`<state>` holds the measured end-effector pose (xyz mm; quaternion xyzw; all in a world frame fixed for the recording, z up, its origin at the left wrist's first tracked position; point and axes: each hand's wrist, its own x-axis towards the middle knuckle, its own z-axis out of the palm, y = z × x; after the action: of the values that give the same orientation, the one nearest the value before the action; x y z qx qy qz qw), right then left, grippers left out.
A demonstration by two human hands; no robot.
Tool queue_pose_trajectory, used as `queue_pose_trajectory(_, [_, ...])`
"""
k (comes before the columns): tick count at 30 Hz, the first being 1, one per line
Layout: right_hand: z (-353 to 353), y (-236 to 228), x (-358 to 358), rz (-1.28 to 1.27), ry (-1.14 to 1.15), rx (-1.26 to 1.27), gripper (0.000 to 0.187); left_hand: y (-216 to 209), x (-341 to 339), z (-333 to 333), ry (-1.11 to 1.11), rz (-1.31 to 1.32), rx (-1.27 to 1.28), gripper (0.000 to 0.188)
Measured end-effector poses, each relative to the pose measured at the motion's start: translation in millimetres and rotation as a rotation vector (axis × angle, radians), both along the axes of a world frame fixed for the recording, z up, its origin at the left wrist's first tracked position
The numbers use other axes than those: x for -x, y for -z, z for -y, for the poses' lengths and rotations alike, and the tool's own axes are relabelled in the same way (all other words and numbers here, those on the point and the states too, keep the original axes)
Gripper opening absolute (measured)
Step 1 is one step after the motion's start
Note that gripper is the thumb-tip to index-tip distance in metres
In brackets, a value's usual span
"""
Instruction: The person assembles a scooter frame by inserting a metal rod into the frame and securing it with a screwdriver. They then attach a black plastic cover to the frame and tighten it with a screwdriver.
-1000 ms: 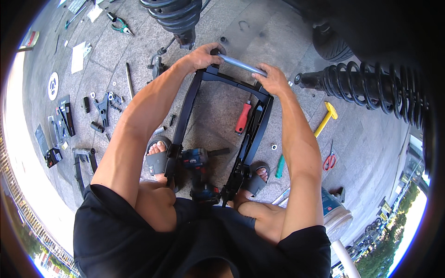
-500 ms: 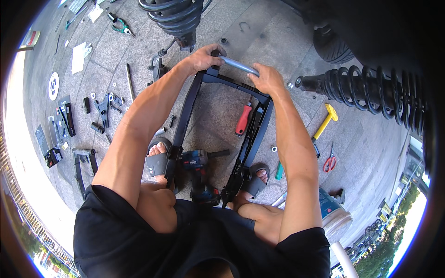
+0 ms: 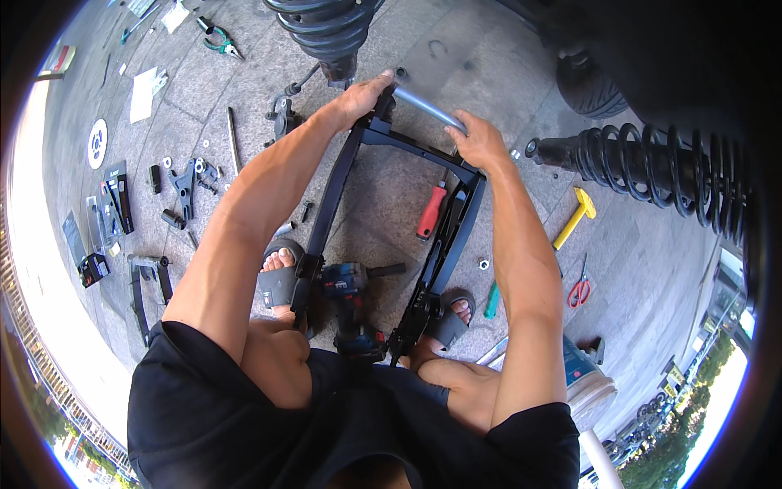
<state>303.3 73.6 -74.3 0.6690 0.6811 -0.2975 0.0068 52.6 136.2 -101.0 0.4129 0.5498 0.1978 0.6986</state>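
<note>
A black metal frame stands between my legs, its crossbar on the far side. Across its far end lies a silver metal tube, slanting down to the right. My right hand is wrapped round the right end of this tube, thumb on the near side. At the far left corner, my left hand grips the frame's upright bracket, its fingertips by the tube's left end; part of its grip is hidden. A red-handled screwdriver lies inside the frame. Nearer to me a cordless impact wrench stands between my feet.
Coil-spring shock absorbers hang ahead and at right. A yellow-headed hammer, red-handled scissors and a bucket are at right. Pliers, a black bracket and small parts lie on the left paving.
My left hand has shifted its fingers forward and straightened them along the bracket at the tube's left end. The right hand keeps hold of the tube. The view has shifted slightly.
</note>
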Motion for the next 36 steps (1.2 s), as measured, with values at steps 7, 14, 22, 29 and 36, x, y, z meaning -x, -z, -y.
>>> queue_pose_trajectory(7, [4.2,-8.3,3.4,-0.018,0.022,-0.115,0.043,-14.4,3.3,5.1,0.085,-0.074,-0.030,0.069])
queue_pose_trajectory(14, [17.7,-11.4,-15.4,-0.102,0.170,-0.302,0.038,-2.5,9.6,11.4,0.368,-0.421,-0.282,0.067])
queue_pose_trajectory(22, [98.9,45.5,-112.2,0.119,0.575,-0.398,0.033,0.7,3.5,13.5,0.357,-0.555,-0.341,0.078])
queue_pose_trajectory(29, [174.1,96.2,-99.5,0.260,0.594,-0.336,0.034,-22.0,26.6,41.6,0.181,-0.539,-0.408,0.096])
queue_pose_trajectory(36, [157.6,95.2,-105.2,0.336,0.555,-0.202,0.043,-40.5,144.3,110.4,0.295,-0.677,-0.573,0.031])
